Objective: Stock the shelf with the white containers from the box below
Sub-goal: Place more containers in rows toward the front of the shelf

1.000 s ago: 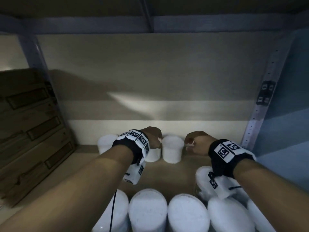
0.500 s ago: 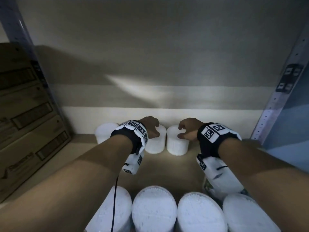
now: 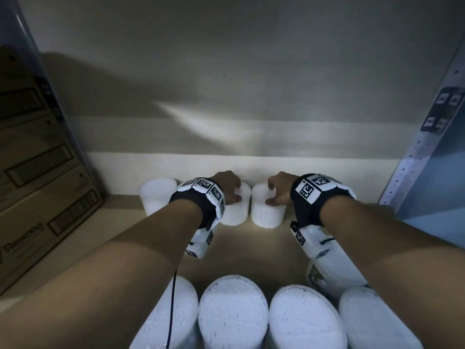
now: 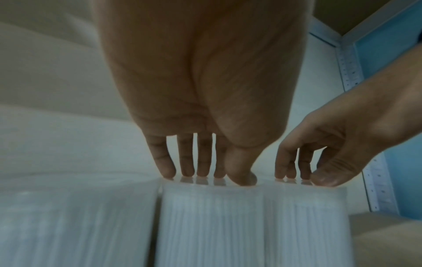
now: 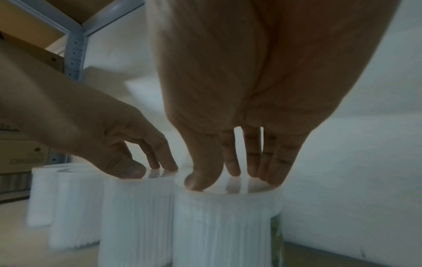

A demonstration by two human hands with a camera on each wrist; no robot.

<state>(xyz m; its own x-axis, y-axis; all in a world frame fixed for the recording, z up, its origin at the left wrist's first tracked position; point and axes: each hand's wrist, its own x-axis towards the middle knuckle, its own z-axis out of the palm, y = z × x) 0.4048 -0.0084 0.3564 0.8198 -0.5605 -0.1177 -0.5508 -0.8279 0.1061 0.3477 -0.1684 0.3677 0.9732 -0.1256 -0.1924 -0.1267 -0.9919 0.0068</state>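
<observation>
head view: nearest, a front row of white containers stands on the shelf. beyond it, by the back wall, the left hand and right hand each rest straight fingertips on the lid of a back-row container, gripping nothing. both containers stand upright, side by side.

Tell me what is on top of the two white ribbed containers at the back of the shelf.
Fingertips: left hand touches one white ribbed container, right hand the other. The hands hide part of each lid.
</observation>
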